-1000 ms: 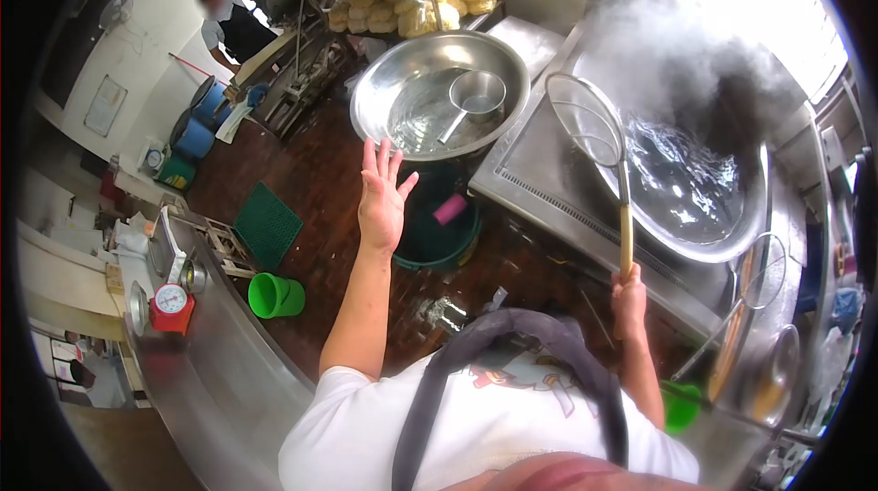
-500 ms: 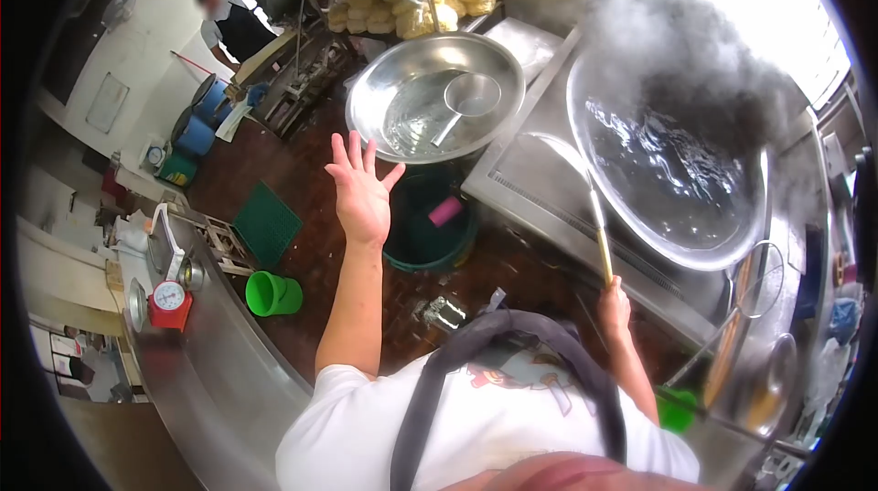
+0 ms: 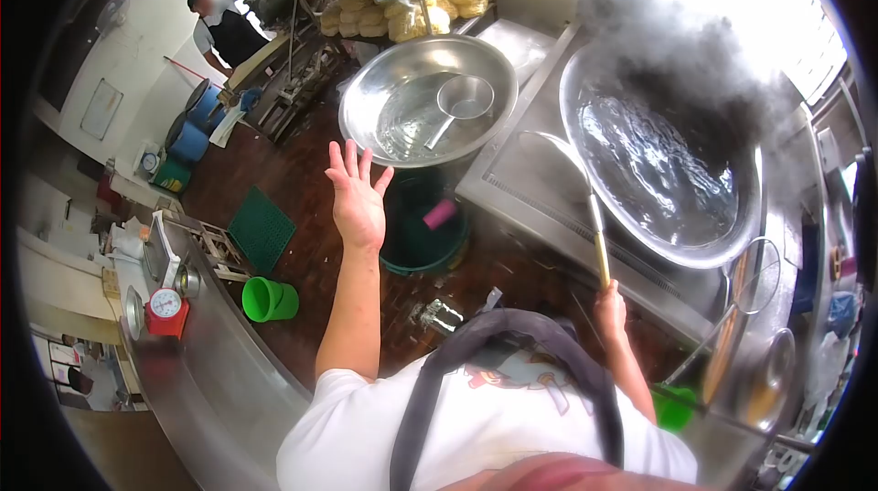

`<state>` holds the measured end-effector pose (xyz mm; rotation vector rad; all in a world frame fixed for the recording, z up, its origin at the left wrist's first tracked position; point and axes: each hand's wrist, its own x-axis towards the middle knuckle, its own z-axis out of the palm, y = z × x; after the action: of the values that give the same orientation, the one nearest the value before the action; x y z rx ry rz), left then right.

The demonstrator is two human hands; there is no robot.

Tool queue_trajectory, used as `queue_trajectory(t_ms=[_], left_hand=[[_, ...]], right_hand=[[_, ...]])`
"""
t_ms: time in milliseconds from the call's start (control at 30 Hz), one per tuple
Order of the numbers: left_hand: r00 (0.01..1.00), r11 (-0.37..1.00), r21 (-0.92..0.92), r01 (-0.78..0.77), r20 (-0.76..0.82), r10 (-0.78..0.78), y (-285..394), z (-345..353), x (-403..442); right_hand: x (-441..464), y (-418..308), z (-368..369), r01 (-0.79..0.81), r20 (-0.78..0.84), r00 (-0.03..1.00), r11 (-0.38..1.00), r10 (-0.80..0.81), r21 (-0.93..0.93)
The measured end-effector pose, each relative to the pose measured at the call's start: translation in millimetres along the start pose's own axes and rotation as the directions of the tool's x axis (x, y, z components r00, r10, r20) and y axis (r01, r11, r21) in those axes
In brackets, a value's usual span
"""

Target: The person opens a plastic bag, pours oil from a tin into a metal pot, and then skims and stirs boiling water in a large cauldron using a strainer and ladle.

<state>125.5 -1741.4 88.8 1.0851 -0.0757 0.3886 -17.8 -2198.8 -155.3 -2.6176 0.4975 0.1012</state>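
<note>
My left hand [image 3: 358, 209] is raised with its fingers spread, holding nothing. It appears just below the near rim of a wide steel basin [image 3: 361, 144], which contains clear water and a long-handled strainer [image 3: 465, 98]. Closed around the yellow wooden grip of a long-handled tool [image 3: 599, 233] is my right hand [image 3: 610, 310]. The tool's thin, curved metal end lies beside the near-left rim of a large steaming wok [image 3: 631, 233] filled with dark, rippling liquid. I cannot make out the exact kind of tool.
A dark green tub [image 3: 416, 262] with a pink item stands under the basin. On the left are a steel counter [image 3: 215, 372], a red scale [image 3: 166, 313] and a green bucket [image 3: 267, 299]. A hoop-ended tool [image 3: 757, 294] rests at right. Another person [image 3: 224, 34] stands far back.
The view has shifted slightly, so most things sit a little further left. The liquid's ripples and the steam have changed. Both hands keep nearly the same pose.
</note>
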Motion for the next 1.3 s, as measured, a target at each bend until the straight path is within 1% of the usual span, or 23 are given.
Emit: queue_trajectory(t_ms=[133, 233, 333, 433, 533, 667, 767, 800, 900, 933, 1000, 1100, 1133, 1200, 1233, 1300], left_hand=[[1.000, 1.000, -0.002, -0.011, -0.004, 0.011, 1.6, -6.5, -0.3], [1.000, 1.000, -0.003, -0.012, -0.013, 0.012, 2.6, -16.4, 0.0], [1.000, 1.000, -0.009, -0.010, -0.025, 0.010, 6.1, -25.3, -2.0], [0.999, 1.000, -0.009, -0.013, -0.043, 0.013, 9.1, -37.3, -5.2], [0.998, 1.000, -0.010, -0.010, -0.054, 0.009, 11.8, -52.5, -6.9], [0.998, 1.000, 0.000, 0.015, -0.058, -0.015, 18.4, -70.6, -9.2], [0.998, 0.999, 0.014, 0.032, -0.045, -0.031, 18.2, -83.7, -4.7], [0.998, 0.999, 0.018, 0.039, -0.040, -0.038, 16.1, -86.5, -2.7], [0.997, 0.997, 0.020, 0.075, -0.023, -0.074, 7.4, -85.4, 3.9], [0.996, 0.996, 0.020, 0.084, -0.019, -0.084, 4.0, -81.2, 5.6], [0.994, 0.994, 0.025, 0.104, -0.013, -0.104, -5.3, -68.2, 7.3], [0.992, 0.991, 0.041, 0.127, 0.007, -0.128, -26.4, -43.7, 12.2], [0.992, 0.991, 0.041, 0.127, 0.015, -0.128, -33.9, -33.3, 13.2], [0.989, 0.988, 0.043, 0.146, 0.004, -0.146, -48.8, -13.3, 15.3], [0.987, 0.986, 0.046, 0.158, -0.002, -0.158, -56.2, -0.5, 16.1], [0.984, 0.982, 0.071, 0.176, -0.003, -0.176, -70.3, 23.7, 16.8]], right_hand=[[-1.7, -1.9, -1.4, -0.063, 0.069, 0.996, 0.998, 0.064, -0.020], [-4.5, -4.4, 1.2, -0.070, 0.041, 0.997, 0.996, 0.072, -0.053], [-6.0, -0.9, 10.8, -0.048, -0.003, 0.999, 0.997, 0.048, -0.066], [-9.6, -8.9, 15.1, -0.025, -0.080, 0.997, 0.997, 0.019, -0.078], [-12.5, -25.7, 7.7, -0.153, 0.028, 0.988, 0.987, 0.154, -0.051], [-18.9, -36.1, 15.8, -0.183, -0.004, 0.983, 0.981, 0.183, -0.062], [-23.2, -47.6, 16.5, -0.151, -0.042, 0.988, 0.988, 0.150, -0.014], [-23.4, -50.6, 13.9, -0.191, 0.005, 0.982, 0.978, 0.191, 0.079], [-25.1, -50.2, 7.6, -0.097, -0.011, 0.995, 0.975, 0.101, 0.201], [-28.4, -59.2, -2.9, -0.106, -0.004, 0.994, 0.950, 0.112, 0.294], [-32.4, -82.9, -27.0, -0.125, 0.015, 0.991, 0.873, 0.134, 0.472], [6.9, -49.7, -30.3, -0.208, 0.064, 0.970, 0.670, 0.233, 0.713], [20.8, -53.3, -50.2, -0.156, 0.001, 0.974, 0.668, 0.227, 0.727], [56.4, -36.0, -82.1, -0.113, -0.103, 0.949, 0.625, 0.299, 0.772], [87.9, 5.3, -86.0, -0.095, -0.154, 0.941, 0.673, 0.301, 0.734], [122.2, 28.1, -142.3, -0.129, -0.215, 0.896, 0.691, 0.389, 0.711]])
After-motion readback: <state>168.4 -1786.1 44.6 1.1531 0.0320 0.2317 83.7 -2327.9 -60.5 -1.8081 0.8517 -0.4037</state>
